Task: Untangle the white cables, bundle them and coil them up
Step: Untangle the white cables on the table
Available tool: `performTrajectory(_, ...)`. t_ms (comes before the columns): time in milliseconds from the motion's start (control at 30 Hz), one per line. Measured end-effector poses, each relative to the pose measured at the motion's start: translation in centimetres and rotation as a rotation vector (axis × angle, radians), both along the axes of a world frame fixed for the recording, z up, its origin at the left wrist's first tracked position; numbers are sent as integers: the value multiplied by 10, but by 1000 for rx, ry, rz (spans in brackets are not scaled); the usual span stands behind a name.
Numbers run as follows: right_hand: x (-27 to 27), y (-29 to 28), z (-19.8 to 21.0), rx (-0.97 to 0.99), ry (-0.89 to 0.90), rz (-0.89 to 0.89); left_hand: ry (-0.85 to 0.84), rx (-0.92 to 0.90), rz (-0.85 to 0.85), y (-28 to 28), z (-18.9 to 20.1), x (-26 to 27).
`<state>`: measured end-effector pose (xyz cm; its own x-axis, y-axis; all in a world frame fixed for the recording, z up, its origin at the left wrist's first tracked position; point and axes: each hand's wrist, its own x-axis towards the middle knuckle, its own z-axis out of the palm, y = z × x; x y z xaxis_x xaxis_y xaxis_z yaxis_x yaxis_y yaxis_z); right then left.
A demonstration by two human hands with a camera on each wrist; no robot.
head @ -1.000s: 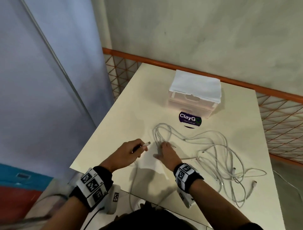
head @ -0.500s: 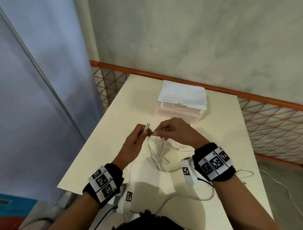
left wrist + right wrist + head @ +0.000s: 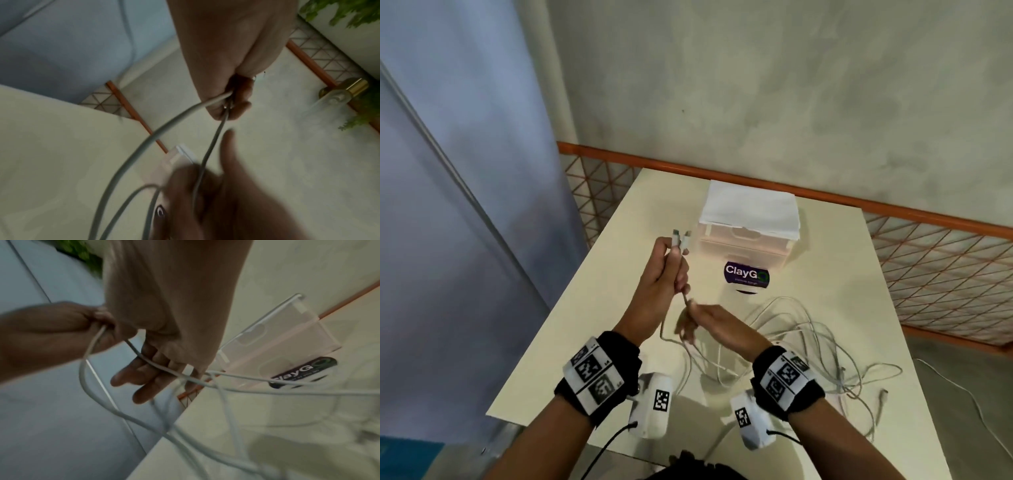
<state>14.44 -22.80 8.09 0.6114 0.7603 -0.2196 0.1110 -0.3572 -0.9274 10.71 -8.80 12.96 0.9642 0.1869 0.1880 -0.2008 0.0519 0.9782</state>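
Several white cables lie tangled on the cream table, right of centre. My left hand is raised above the table and grips two cable ends, whose connectors stick up out of the fist. The two strands hang down from it. Just below, my right hand has one strand lying across its loosely spread fingers, with the thumb held apart. The left wrist view shows both strands leaving the left fist.
A clear plastic drawer box with white paper on top stands at the table's back. A round dark ClayGo label lies in front of it. An orange mesh railing runs behind and right. A loose connector lies near the right edge.
Both hands rose from the table. The right hand brought a second cable end to the left hand, which now holds both, then dropped lower along the strands.
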Motion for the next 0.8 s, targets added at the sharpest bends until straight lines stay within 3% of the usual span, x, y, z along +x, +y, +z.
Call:
performTrajectory(167, 30, -53, -40, -258, -171, -64, -71, 22, 228, 40, 12, 6)
performTrajectory(300, 52, -101, -47, -427, -212, -131, -74, 48, 328, 62, 5, 4)
performTrajectory(400, 54, -98, -32, -393, -265, -102, 10, 222, 277, 51, -9, 5)
performTrajectory(533, 47, -62, 6, -270, -397, -26, 132, 425, -48, 11, -32, 13)
performTrajectory(633, 47, -47, 33, -168, -367, -83, 203, 539, -183, -8, -41, 16)
performTrajectory(700, 50, -50, 45, -111, -318, -122, 202, 545, -159, -9, -41, 19)
performTrajectory(800, 60, -68, 41, -142, -238, -121, 74, 572, 55, 0, -28, 24)
